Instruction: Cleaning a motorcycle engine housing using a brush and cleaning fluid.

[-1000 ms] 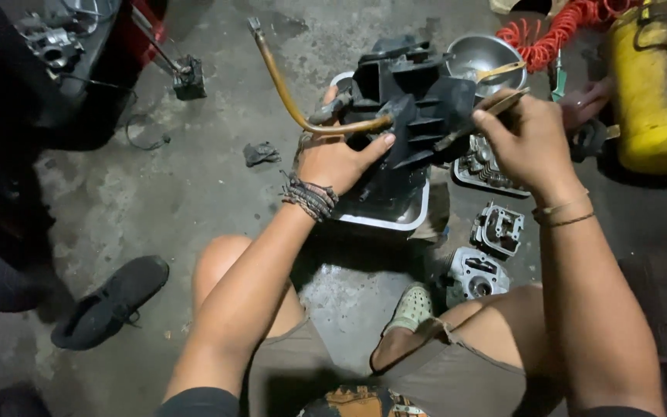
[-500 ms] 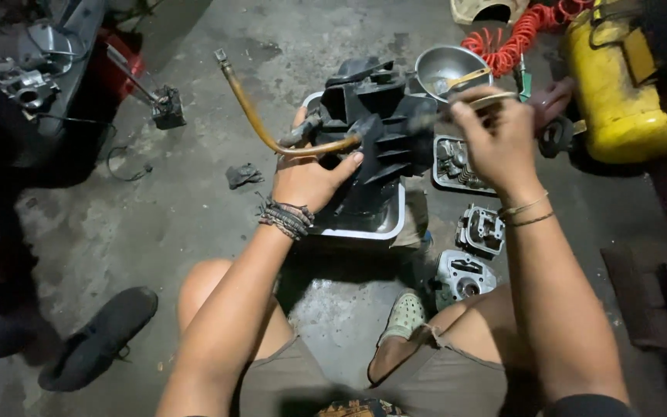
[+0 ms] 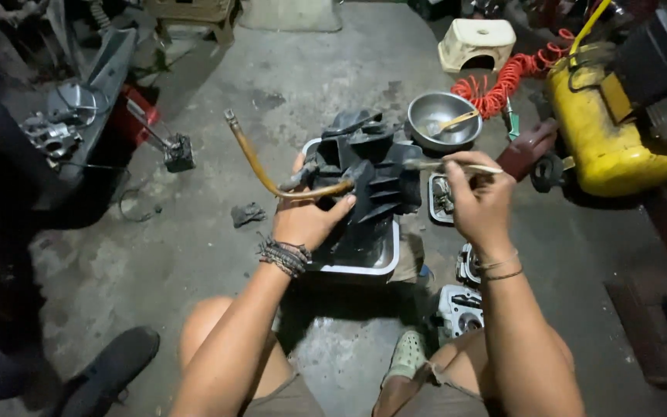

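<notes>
Workshop floor, seen from above. Left hand [image 3: 308,220] clamped on the side of a black finned engine block [image 3: 372,181], fingers wrapped over its edge, pinning a curved yellow hose [image 3: 260,166] against it. Block held tilted above a white rectangular tray [image 3: 364,266], lower end down inside it. Right hand [image 3: 479,199] closed on a thin pale brush handle [image 3: 457,165], fingers pinched together round it, tip pointing left at the top of the block. Looks like mid-cleaning: block dark and wet-looking, nothing set aside as finished, other metal engine parts [image 3: 461,309] on the floor just right of the tray and near the right knee apparently not yet handled; how much of the block is already brushed, cannot tell. Steel bowl [image 3: 443,117] just behind the block with a second brush lying in it. Yellow tank-shaped machine [image 3: 600,131] far right, dark patch on its top, no readable label. Coiled orange air hose [image 3: 507,77] beside it, cream plastic stool [image 3: 476,42] at top. No packages or signs visible. Small dark scrap [image 3: 247,214] on concrete left of the tray. Black sandal [image 3: 110,371] bottom left; green sandal [image 3: 407,357] on own foot between the knees.
</notes>
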